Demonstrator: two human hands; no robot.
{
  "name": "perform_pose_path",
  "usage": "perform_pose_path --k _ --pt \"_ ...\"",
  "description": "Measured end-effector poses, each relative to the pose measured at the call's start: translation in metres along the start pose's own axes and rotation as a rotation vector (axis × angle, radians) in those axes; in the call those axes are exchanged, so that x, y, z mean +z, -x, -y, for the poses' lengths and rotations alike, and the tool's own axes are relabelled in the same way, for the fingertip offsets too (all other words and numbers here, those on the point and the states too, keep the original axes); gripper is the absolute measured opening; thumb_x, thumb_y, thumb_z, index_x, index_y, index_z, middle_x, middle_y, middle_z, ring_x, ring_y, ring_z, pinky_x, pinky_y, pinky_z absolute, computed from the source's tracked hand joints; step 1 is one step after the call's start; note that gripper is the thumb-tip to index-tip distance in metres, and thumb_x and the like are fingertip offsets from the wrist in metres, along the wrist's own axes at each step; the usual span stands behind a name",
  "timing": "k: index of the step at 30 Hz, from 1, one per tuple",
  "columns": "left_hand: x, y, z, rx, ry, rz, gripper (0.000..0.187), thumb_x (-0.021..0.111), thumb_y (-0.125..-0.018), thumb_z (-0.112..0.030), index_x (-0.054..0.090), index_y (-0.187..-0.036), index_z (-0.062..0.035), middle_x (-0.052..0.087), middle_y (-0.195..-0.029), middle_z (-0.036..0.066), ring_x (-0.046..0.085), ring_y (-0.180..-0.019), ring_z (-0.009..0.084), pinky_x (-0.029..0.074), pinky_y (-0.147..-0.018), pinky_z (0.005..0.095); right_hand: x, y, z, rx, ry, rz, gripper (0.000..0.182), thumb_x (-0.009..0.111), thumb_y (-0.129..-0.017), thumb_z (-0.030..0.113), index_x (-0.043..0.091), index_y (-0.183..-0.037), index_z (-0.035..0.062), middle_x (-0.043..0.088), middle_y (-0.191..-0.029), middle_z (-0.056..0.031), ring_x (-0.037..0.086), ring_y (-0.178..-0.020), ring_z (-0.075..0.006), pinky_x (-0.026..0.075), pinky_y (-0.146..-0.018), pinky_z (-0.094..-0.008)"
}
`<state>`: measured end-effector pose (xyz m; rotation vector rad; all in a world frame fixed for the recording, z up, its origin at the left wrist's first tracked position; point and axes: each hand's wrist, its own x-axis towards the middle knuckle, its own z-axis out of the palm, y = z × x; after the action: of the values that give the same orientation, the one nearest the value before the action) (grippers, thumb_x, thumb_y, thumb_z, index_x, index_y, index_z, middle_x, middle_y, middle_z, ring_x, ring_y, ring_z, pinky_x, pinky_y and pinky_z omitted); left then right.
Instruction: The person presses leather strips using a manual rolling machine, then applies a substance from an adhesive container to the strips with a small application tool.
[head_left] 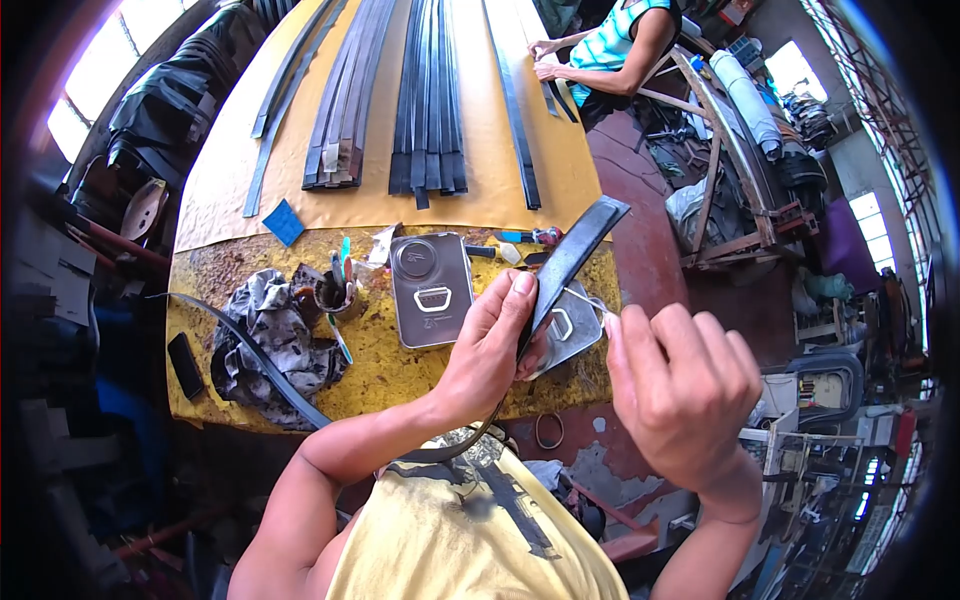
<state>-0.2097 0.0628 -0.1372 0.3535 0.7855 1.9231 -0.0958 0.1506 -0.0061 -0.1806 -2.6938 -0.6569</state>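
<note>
Left hand (500,335): is clamping on one black strap (570,258), above the yellow table's (388,385) near right side.
Right hand (683,385): is pinching one thin stick (587,299), its tip reaching the strap's edge.
Flat boxes (413,318): two are lying near.
Strap groups (427,130): four are lying far.
Co-worker (625,45): one person is working far right.

Wore a yellow shirt (430,550), loosely creased over the torso. Bore a dark print (510,500) on the front: blocky, patchy, long and narrow, with a short crossbar at one end. Had both arms (360,435) bare as far as visible, hands (685,390) bare too.
</note>
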Motion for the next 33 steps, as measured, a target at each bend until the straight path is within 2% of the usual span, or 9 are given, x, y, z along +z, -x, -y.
perform_pose_path --k 3,6,13,25,28,31,33 --pt "0.001 -0.001 0.003 0.034 0.002 -0.025 0.025 0.04 -0.104 -0.032 0.042 -0.091 -0.0111 0.044 -0.071 0.0 0.041 -0.049 0.0071 0.033 -0.043 0.0207 0.009 0.01 0.013 0.048 0.026 -0.013 0.012 0.065 -0.086 0.016 0.065 -0.085 0.0045 0.045 -0.067 -0.0009 0.047 -0.055 -0.0139 0.035 -0.046 -0.0292" --pt "0.0 -0.001 0.005 0.047 -0.014 -0.054 0.025 0.04 -0.104 -0.032 0.042 -0.091 -0.0111 0.044 -0.071 0.0 0.04 -0.049 0.0071 0.033 -0.042 0.0207 0.016 0.016 0.026 0.12 -0.017 -0.019 0.012 0.066 -0.085 0.015 0.066 -0.088 0.003 0.047 -0.068 -0.0012 0.048 -0.053 -0.0137 0.036 -0.045 -0.0286" --pt "0.002 -0.001 0.006 0.067 -0.034 -0.089 0.024 0.04 -0.104 -0.032 0.042 -0.091 -0.0115 0.044 -0.073 0.0 0.04 -0.05 0.0073 0.032 -0.043 0.0209 0.014 0.017 0.033 0.151 -0.075 0.013 0.011 0.065 -0.085 0.013 0.065 -0.088 0.0026 0.047 -0.069 -0.0022 0.05 -0.052 -0.0143 0.041 -0.045 -0.0284" --pt "0.0 0.001 0.004 0.047 -0.033 -0.072 0.023 0.04 -0.104 -0.031 0.042 -0.09 -0.0124 0.044 -0.071 0.001 0.041 -0.05 0.0074 0.032 -0.043 0.0206 0.006 0.015 0.02 0.13 -0.23 0.081 0.01 0.066 -0.083 0.014 0.063 -0.084 0.0043 0.048 -0.069 -0.0038 0.056 -0.053 -0.0181 0.044 -0.045 -0.0321" --pt "-0.001 0.001 0.004 0.031 -0.017 -0.057 0.024 0.04 -0.104 -0.031 0.042 -0.09 -0.012 0.044 -0.071 0.001 0.041 -0.05 0.0071 0.033 -0.043 0.0204 0.0 0.008 0.015 0.164 -0.331 0.104 0.007 0.069 -0.081 0.008 0.064 -0.082 0.004 0.045 -0.065 -0.0064 0.052 -0.05 -0.0232 0.04 -0.047 -0.0354" --pt "-0.003 0.0 0.006 0.045 -0.01 -0.017 0.024 0.04 -0.104 -0.031 0.042 -0.091 -0.0114 0.044 -0.071 0.001 0.041 -0.05 0.0068 0.033 -0.043 0.0204 -0.002 0.0 0.003 0.14 -0.366 0.14 0.006 0.07 -0.079 0.008 0.064 -0.08 0.0054 0.046 -0.064 -0.0061 0.052 -0.05 -0.0241 0.041 -0.047 -0.036" --pt "-0.003 0.0 0.006 0.038 0.002 -0.002 0.024 0.039 -0.104 -0.031 0.042 -0.091 -0.0112 0.044 -0.071 0.0 0.041 -0.05 0.0066 0.033 -0.043 0.0203 -0.006 -0.003 -0.003 0.106 -0.344 0.161 0.011 0.068 -0.08 0.012 0.06 -0.075 0.0065 0.048 -0.066 -0.006 0.056 -0.054 -0.0233 0.044 -0.048 -0.0349"
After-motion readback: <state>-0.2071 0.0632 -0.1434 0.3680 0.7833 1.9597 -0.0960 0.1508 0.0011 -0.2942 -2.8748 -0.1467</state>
